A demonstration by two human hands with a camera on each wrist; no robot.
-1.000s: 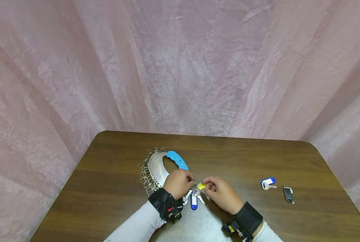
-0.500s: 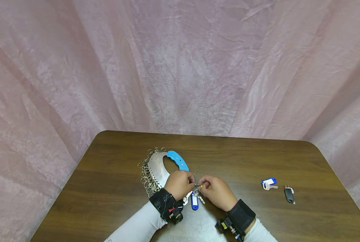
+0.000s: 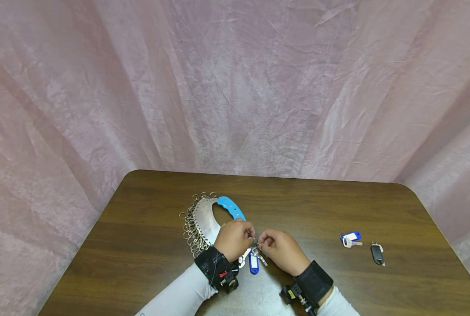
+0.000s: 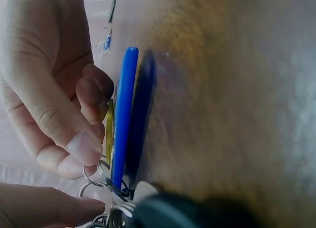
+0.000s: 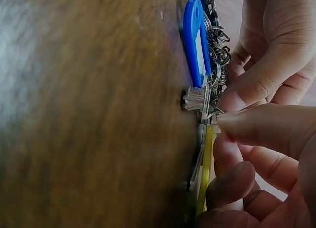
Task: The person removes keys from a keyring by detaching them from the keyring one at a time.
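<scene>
Left hand (image 3: 231, 239): curled, pinching small metal rings (image 4: 104, 181) between thumb and fingertip
Right hand (image 3: 283, 251): at three o'clock from the left, tips close against the other thumb, likewise pinching among the small metal rings — exact ring in each grip too tangled to tell
Yellow tag (image 5: 205, 171): at seven o'clock from the right thumb in the right wrist view, just beside the curled fingers
Blue tag (image 3: 254, 262): at six o'clock from the meeting fingertips
Key (image 3: 263, 260): at five o'clock
Crescent plate (image 3: 207, 221): at ten o'clock, fringed with many rings, partly behind the left hand
Blue handle (image 3: 232, 208): at eleven o'clock, joined to the plate
Second blue tag (image 3: 352, 236): at three o'clock, well apart, touching a silver key (image 3: 348, 243)
Black fob (image 3: 377, 254): near that tag, at four o'clock from it
Table (image 3: 171, 272): brown, wood-grained
Pink curtain (image 3: 239, 87): at twelve o'clock, behind
</scene>
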